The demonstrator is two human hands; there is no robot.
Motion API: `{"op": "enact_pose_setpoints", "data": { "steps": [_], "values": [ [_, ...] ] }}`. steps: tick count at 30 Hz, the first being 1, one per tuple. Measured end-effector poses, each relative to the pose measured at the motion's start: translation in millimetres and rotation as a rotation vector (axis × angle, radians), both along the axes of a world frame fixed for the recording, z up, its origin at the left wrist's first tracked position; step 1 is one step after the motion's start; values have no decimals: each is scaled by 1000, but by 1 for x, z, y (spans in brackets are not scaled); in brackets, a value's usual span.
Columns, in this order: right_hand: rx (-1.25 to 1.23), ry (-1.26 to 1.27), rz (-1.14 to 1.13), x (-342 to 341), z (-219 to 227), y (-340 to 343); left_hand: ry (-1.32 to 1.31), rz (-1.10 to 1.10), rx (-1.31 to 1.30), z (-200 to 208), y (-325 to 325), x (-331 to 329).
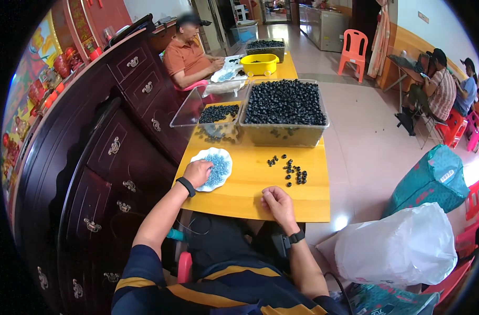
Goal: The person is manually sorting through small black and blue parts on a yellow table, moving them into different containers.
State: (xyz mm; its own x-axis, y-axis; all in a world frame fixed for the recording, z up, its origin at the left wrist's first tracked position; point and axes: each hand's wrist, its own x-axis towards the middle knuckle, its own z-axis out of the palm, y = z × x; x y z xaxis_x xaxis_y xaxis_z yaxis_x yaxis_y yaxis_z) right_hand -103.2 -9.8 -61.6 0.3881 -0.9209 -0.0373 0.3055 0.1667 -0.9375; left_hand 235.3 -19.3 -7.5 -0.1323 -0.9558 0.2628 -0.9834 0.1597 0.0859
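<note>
Two bare hands are over a yellow table in the head view. The left hand reaches over the near left part of a white wavy-edged plate, its fingertips down at the small blue pieces spread in it. Those fingers are bunched together, but I cannot tell whether they are clamped on a piece. The right hand is near the front edge of the yellow table, fingers curled and thumb close to the forefinger; whether anything is between them, I cannot tell.

Loose black pieces lie on the tabletop just beyond the right hand. Farther back, a clear bin is heaped with more black pieces, and left of it a second clear box holds a thinner scatter. Behind these are a yellow tub and another full bin. A co-worker in an orange shirt sits at the far left side, hands near another white plate. Dark drawers line the left; a white sack and a teal bag are on the right.
</note>
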Motion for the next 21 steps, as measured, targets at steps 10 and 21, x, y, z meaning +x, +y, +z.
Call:
{"op": "enact_pose_setpoints", "data": {
  "steps": [10, 21],
  "values": [
    [-4, -25, -39, 3, -8, -5, 79, 11, -90, -4, -7, -4],
    [24, -44, -32, -1, -3, -4, 128, 35, -124, -3, -20, 0]
  ]
}}
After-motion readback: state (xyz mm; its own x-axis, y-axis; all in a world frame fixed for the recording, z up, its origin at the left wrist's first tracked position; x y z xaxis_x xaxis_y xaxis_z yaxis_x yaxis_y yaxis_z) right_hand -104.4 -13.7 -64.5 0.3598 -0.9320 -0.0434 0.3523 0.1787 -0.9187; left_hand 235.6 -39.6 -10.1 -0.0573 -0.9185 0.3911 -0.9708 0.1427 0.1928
